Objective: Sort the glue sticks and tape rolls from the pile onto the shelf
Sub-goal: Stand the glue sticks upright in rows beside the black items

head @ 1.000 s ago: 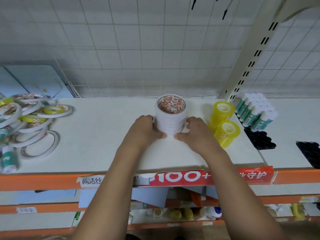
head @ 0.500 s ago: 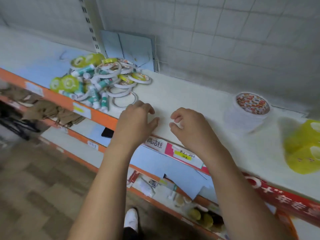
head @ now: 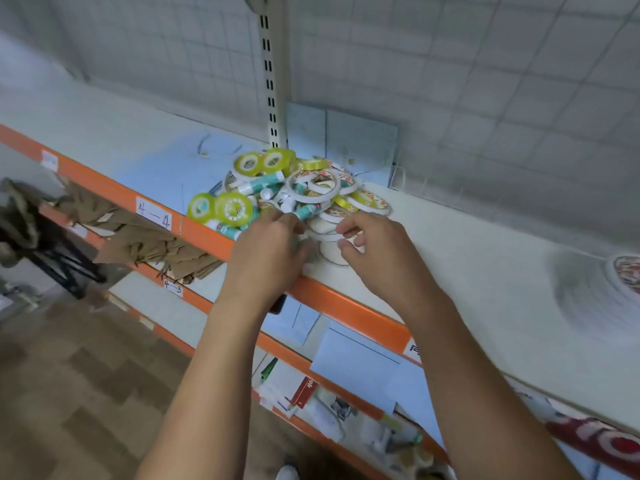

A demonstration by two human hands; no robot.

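A mixed pile (head: pixel 294 192) of yellow-green tape rolls, thin white tape rolls and teal-and-white glue sticks lies on the white shelf (head: pixel 467 258), by the upright post. Both my hands are at the pile's near edge. My left hand (head: pixel 266 251) reaches in from the left, its bent fingertips by a glue stick (head: pixel 306 211). My right hand (head: pixel 377 251) comes from the right with loosely curled fingers that touch the white tape rolls (head: pixel 329 244) between the two hands. Neither hand visibly encloses anything. A stack of white tape rolls (head: pixel 623 275) stands blurred at the far right.
The shelf's orange front rail (head: pixel 346 306) runs under my wrists. Flat blue sheets (head: pixel 360 143) lean on the wire-grid back wall behind the pile. Lower shelves hold brown paper bags (head: pixel 138 233) and blue papers. The slotted post (head: pixel 268 81) rises behind the pile.
My view swung left from the stacked white tape to the pile. Both hands let go of that stack and moved left across the shelf to the pile's near edge.
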